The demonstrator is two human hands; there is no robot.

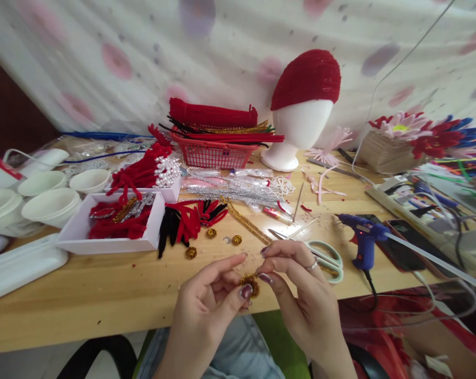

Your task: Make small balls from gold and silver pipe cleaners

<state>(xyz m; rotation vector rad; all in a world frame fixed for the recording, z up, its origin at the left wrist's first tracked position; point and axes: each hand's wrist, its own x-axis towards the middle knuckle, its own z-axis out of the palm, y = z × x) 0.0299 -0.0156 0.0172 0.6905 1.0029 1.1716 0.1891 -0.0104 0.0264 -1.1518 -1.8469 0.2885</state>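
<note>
Gold fuzzy curl (255, 287) is pinched in the left hand (206, 300), partly hidden by the thumb. The right hand's (307, 295) thumb and finger nearly meet beside it; I can't tell if they grip anything. Scissors (339, 257), half hidden, lie on the wooden table (103, 295). Behind hangs a spotty curtain (230, 58).

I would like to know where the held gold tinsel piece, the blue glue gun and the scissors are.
Gold tinsel piece (255, 286): head view, on its fuzzy right part.
Blue glue gun (365, 250): head view, on its grip.
Scissors (324, 259): head view, on the handle.
</note>
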